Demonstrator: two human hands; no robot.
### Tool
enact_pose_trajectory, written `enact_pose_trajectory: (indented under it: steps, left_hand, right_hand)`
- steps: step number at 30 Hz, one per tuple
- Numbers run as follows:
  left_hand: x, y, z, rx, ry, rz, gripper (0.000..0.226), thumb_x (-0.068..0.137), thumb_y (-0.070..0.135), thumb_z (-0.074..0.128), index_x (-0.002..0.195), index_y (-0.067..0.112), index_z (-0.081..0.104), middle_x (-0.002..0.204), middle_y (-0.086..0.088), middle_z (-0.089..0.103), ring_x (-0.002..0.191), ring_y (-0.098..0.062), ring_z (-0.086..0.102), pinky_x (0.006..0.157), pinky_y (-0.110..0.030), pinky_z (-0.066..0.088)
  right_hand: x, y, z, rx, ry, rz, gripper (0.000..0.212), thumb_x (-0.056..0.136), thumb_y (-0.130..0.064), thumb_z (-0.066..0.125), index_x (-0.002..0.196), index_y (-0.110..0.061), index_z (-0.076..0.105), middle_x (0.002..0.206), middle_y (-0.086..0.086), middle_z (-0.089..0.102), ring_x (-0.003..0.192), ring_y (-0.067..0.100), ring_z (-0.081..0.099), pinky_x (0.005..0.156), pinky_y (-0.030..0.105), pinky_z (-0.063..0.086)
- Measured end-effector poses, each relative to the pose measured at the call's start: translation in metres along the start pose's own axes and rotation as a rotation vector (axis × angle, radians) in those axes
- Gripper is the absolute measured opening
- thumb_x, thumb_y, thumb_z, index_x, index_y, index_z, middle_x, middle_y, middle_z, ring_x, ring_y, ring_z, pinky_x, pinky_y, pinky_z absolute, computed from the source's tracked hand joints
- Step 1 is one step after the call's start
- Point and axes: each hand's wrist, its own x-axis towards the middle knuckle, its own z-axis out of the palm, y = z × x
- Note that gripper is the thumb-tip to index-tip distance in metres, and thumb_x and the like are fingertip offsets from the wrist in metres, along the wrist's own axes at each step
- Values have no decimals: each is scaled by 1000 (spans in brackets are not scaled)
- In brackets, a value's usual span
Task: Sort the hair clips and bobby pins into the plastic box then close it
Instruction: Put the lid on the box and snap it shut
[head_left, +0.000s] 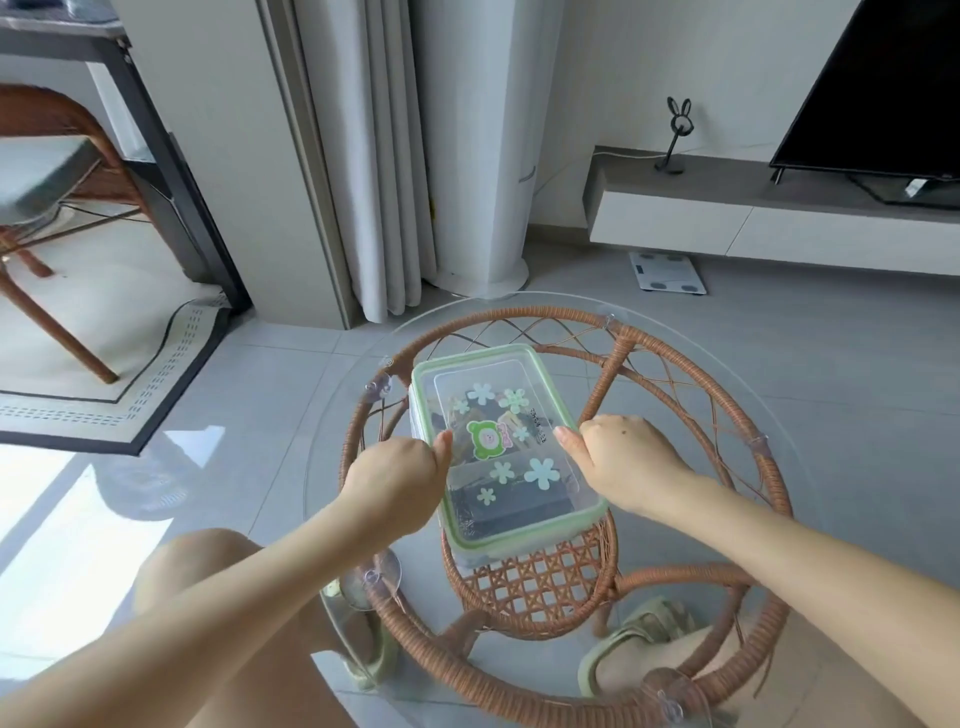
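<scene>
At the centre of the frame, on the round glass worktop (701, 364) over rattan, sits the clear plastic box (519, 543) with its green-rimmed flowered lid on and dark hair clips (519, 506) inside, my left hand (397, 483) and right hand (623, 467) clamping its long sides, fingers curled, thumbs on the rim.

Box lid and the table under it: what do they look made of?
Box lid: probably clear, glossy plastic with a pale green rim; the contents show through it. Table top: clear glass, judging by the floor seen through it and the reflections on it. Table frame: brown rattan or wicker, matte, with wrapped and woven strands visible.
</scene>
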Motion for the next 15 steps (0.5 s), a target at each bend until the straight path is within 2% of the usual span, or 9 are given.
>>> enact_pose_trajectory:
  steps: [3,5,6,8,10,11,13,14,15]
  left_hand:
    - [2,-4,4,-156,-17,22,56,100,35,10,56,12,35,55,-5,40,71,-32,58,76,-39,49]
    - [3,-7,8,-256,7,9,57,100,35,11,51,13,31,52,-7,39,61,-31,52,72,-39,48]
    - [2,-8,10,-298,23,-6,59,100,36,12,50,12,31,50,-7,38,54,-28,47,67,-36,45]
    - [4,-9,11,-355,43,-25,61,99,39,13,48,12,33,49,-6,39,50,-23,43,63,-33,40]
    - [9,-10,7,-375,43,-14,61,99,40,13,49,11,35,51,-6,42,56,-27,49,67,-34,43]
    - [13,-11,4,-376,24,-12,61,99,40,13,50,11,35,52,-6,43,61,-29,51,69,-34,43]
    - [16,-12,-3,-396,-40,-53,60,99,41,14,55,11,43,57,-8,51,68,-29,54,70,-32,42]
    - [16,-12,-3,-417,-83,-87,61,99,43,14,65,11,53,67,-12,60,72,-29,58,72,-31,45]
    - [15,-12,-4,-470,-121,-132,61,97,47,15,84,9,60,83,-18,67,76,-28,62,74,-32,50]
  right_hand:
    - [8,8,-1,222,-148,38,54,97,-47,18,58,-14,36,63,6,49,64,25,50,69,41,45]
    - [14,12,1,351,-212,58,52,97,-47,20,58,-15,31,57,4,38,58,23,43,72,41,46]
    - [16,14,3,401,-227,60,50,97,-46,22,59,-15,30,57,4,35,59,22,42,78,44,48]
    - [18,16,8,488,-249,54,48,97,-48,24,61,-16,31,59,9,41,62,24,49,93,54,45]
    - [15,16,12,573,-265,72,49,94,-53,25,64,-16,34,64,16,50,69,28,57,97,57,42]
    - [13,14,12,590,-254,81,51,93,-56,26,64,-16,34,61,13,47,65,25,54,94,52,45]
    - [4,7,12,600,-217,121,53,90,-59,26,59,-16,32,53,3,34,53,16,43,74,37,49]
    - [0,1,12,589,-193,155,53,91,-57,26,59,-15,33,52,-1,35,49,14,42,66,34,44]
    - [-4,-5,13,570,-166,183,54,92,-56,26,61,-14,38,55,-2,39,52,13,47,65,33,44]
